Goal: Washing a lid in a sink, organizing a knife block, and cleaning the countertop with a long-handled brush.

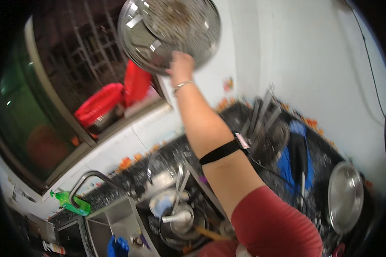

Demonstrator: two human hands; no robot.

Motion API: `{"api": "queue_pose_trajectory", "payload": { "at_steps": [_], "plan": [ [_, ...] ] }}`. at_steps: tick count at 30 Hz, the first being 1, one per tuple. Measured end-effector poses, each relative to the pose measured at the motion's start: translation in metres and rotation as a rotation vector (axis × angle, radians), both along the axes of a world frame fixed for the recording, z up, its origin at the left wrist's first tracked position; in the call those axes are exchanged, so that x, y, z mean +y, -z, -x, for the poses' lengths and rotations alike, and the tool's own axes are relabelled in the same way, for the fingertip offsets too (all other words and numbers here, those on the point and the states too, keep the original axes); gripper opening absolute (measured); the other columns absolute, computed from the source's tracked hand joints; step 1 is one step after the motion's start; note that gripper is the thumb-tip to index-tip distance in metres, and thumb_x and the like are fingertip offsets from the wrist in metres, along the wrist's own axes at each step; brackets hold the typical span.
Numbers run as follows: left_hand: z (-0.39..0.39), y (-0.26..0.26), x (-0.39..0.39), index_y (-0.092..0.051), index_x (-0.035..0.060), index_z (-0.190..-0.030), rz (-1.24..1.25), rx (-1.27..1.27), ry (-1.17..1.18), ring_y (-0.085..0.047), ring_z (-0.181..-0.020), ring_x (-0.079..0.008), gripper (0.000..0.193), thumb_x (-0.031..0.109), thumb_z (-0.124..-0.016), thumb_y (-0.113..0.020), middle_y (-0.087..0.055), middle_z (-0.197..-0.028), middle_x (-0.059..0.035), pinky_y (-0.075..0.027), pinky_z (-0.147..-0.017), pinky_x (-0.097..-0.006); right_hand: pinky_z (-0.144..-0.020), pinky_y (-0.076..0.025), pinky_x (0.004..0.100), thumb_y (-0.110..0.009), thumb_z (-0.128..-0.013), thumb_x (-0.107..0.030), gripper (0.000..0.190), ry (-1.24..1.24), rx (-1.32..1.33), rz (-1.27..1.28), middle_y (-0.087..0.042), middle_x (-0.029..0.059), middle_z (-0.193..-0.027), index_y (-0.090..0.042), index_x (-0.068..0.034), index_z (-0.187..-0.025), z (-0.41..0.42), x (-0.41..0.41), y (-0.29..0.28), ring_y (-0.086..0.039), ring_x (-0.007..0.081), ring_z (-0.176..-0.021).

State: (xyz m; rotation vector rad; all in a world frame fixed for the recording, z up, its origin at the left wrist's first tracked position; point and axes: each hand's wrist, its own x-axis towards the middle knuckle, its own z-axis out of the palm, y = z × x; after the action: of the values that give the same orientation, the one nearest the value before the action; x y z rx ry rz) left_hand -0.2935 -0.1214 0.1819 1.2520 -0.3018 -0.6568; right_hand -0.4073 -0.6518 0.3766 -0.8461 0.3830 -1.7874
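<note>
My right hand [182, 66] is raised high at the top of the view, fingers curled at the lower rim of a large round metal pan [160, 53]. The pan is shiny, with a ribbed or perforated inner face and a brown patch; blur hides its finer detail. It stands on edge, in front of the window and the white wall. A bracelet [182, 84] circles my wrist, and a black strap [219, 152] wraps my arm below the red sleeve. My left hand is out of view. Below lies a sink basin [120, 213] with a blue item [118, 246] in it.
Beside the basin, stacked bowls [180, 221] hold a white ladle or spoon. A curved faucet [96, 173] and a green bottle [72, 203] stand behind the sink. Pans [270, 135], a blue cloth-like item [288, 163] and a steel basin [345, 197] occupy the right counter. Red basins [99, 102] sit on the windowsill.
</note>
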Motion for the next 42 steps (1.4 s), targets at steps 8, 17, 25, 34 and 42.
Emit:
{"api": "queue_pose_trajectory", "payload": {
  "at_steps": [8, 17, 25, 34, 42],
  "plan": [
    [0.001, -0.001, 0.009, -0.039, 0.0051, -0.122, -0.011, -0.227, 0.170, -0.051, -0.094, -0.0155, 0.038, 0.018, -0.086, -0.038, -0.049, -0.113, -0.0091, -0.040, -0.079, -0.0256, -0.053, -0.044, 0.0280, -0.057, -0.070, -0.006, 0.018, 0.895, 0.688, 0.465, -0.053, 0.0068, -0.068, -0.051, -0.002, -0.087, 0.132, 0.212, 0.089, -0.052, 0.0151, -0.055],
    [-0.006, 0.010, 0.012, -0.041, 0.0035, -0.121, 0.035, -0.017, 0.142, -0.049, -0.097, -0.0166, 0.043, 0.031, -0.088, -0.037, -0.051, -0.110, -0.0091, -0.036, -0.084, -0.0274, -0.066, -0.045, 0.0396, -0.060, -0.070, -0.028, 0.041, 0.089, 1.165, -0.722, -0.059, 0.0239, -0.078, -0.053, 0.012, -0.077, 0.296, 0.187, 0.154, -0.059, 0.0337, -0.077],
    [0.026, -0.024, -0.025, -0.039, 0.0059, -0.122, 0.112, -0.109, 0.417, -0.049, -0.099, -0.0177, 0.045, 0.035, -0.087, -0.038, -0.050, -0.113, -0.0108, -0.038, -0.083, -0.0283, -0.064, -0.042, 0.0441, -0.044, -0.076, -0.020, 0.026, 1.071, 1.194, -0.068, -0.055, 0.0235, -0.068, -0.055, 0.004, -0.075, 0.296, 0.251, 0.048, -0.053, 0.0406, -0.069],
    [0.083, -0.146, -0.131, -0.030, 0.0034, -0.125, 0.592, 0.008, 0.782, -0.046, -0.107, -0.0311, 0.061, 0.041, -0.080, -0.048, -0.043, -0.119, -0.0189, -0.043, -0.086, -0.0420, -0.065, -0.044, 0.0317, -0.058, -0.063, -0.001, 0.034, 0.957, 1.111, 1.162, -0.055, 0.0056, -0.084, -0.063, -0.016, -0.093, 0.178, 0.271, 0.067, -0.052, 0.0224, -0.075],
    [0.045, -0.161, -0.202, -0.046, -0.0005, -0.111, 0.531, -0.030, 0.519, -0.057, -0.090, -0.0221, 0.035, 0.002, -0.077, -0.054, -0.056, -0.100, -0.0123, -0.047, -0.079, -0.0338, -0.075, -0.048, 0.0358, -0.053, -0.077, -0.009, 0.064, -0.636, 0.262, -0.003, -0.041, 0.0159, -0.119, -0.017, -0.007, -0.131, 0.146, 0.230, 0.112, -0.047, 0.0269, -0.103]
  ]
}}
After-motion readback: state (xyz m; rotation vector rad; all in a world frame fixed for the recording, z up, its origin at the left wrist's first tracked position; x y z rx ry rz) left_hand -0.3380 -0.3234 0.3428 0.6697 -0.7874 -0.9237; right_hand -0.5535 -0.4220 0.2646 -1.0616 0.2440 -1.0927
